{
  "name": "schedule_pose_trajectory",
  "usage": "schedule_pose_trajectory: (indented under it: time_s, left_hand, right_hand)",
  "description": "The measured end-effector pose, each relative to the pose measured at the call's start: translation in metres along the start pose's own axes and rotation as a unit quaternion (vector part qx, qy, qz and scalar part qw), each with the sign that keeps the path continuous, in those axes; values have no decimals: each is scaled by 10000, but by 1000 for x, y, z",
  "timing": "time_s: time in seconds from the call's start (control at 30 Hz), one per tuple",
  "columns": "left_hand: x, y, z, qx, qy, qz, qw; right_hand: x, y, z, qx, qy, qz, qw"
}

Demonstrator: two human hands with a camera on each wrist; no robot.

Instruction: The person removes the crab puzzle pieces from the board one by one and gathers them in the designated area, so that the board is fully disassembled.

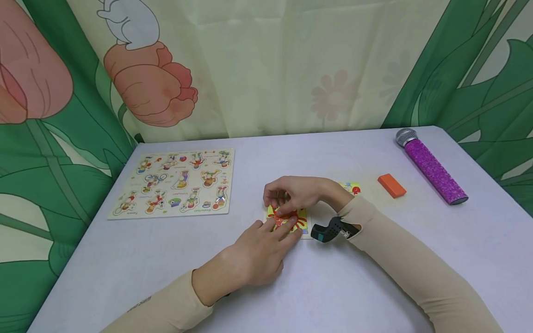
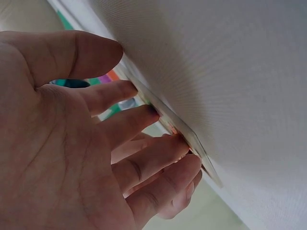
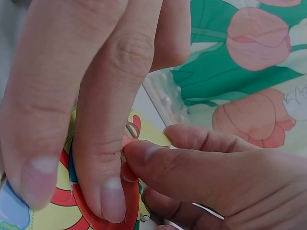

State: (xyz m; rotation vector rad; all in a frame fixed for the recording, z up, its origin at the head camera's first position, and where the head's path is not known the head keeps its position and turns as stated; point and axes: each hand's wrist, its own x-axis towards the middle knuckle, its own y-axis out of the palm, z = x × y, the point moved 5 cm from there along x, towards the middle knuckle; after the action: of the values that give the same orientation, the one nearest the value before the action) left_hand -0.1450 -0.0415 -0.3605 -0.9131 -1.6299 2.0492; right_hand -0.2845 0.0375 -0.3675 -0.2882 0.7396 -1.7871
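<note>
A small flat jigsaw puzzle [image 1: 304, 225] lies on the table, yellow with a red many-legged creature and a bit of blue. My left hand [image 1: 260, 254] reaches in from the near side and presses straight, spread fingertips on it. In the left wrist view the puzzle [image 2: 194, 139] shows as a thin pale edge under those fingers. From the far side my right hand [image 1: 297, 192] bends down, its fingers curled and its thumb on a red puzzle piece [image 3: 128, 173]. The fingers hide most of that piece's outline. Beyond the right wrist, a yellow patterned piece [image 1: 350, 187] is partly covered.
A larger board with cartoon figures [image 1: 170, 182] lies at the back left. To the right are an orange block [image 1: 392, 185] and a purple glitter microphone [image 1: 435, 169]. A printed curtain [image 1: 270, 69] hangs behind the white table [image 1: 166, 249].
</note>
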Motion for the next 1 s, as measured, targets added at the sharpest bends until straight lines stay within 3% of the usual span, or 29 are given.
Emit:
schedule_pose_trajectory:
  time_s: [0.2,0.67,1.0]
  left_hand:
    - [0,1,1,-73,-21,49,10000]
    - [2,2,1,-130,-10,102,9999]
    - [2,1,1,-105,7,62,9999]
  right_hand:
    - [0,0,-1,89,21,-39,10000]
    - [-10,-10,-3,-361,214,-365,9985]
    - [-14,-11,-6,-472,382,-373,9975]
